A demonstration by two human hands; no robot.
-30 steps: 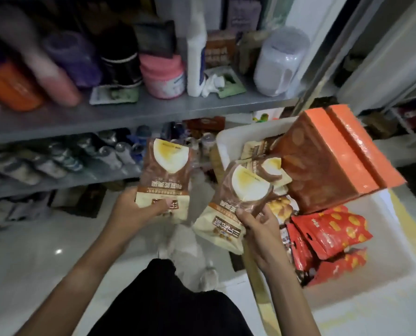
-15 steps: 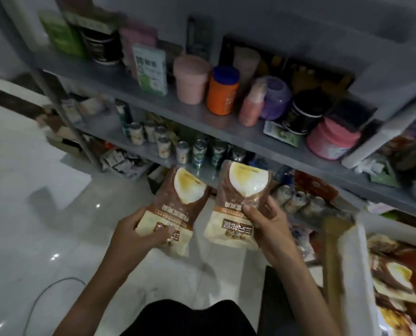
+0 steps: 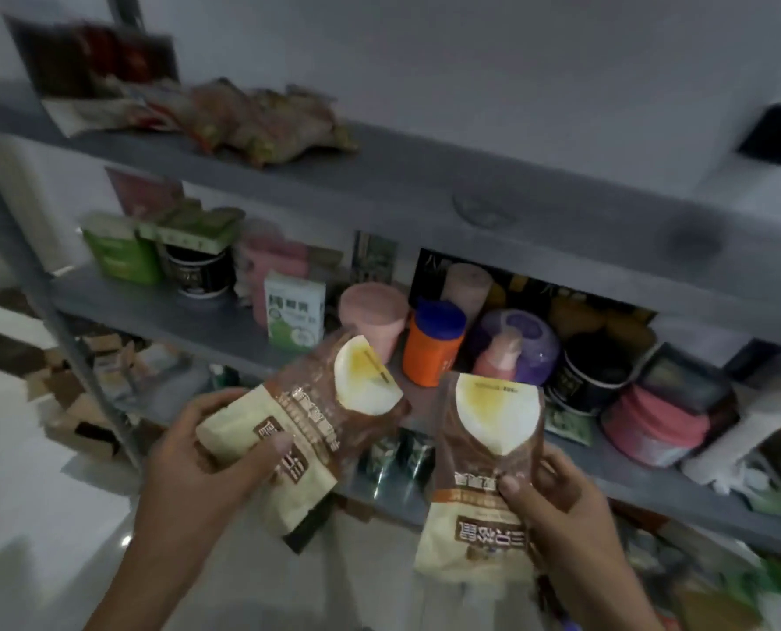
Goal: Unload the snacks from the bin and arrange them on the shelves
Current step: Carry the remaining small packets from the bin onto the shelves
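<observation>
Your left hand grips 1 brown snack pouch, tilted right; your right hand pinches a 2nd pouch upright, both before the grey shelves.

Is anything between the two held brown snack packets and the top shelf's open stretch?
Nothing visible: left brown-and-cream snack packet and right brown-and-cream snack packet are below the grey top shelf, bare right of its crumpled snack bags.

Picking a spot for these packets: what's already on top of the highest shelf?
On the top shelf, a heap of crumpled snack bags lies leftward, dark packets behind. Its right stretch looks bare; blur hides detail.
</observation>
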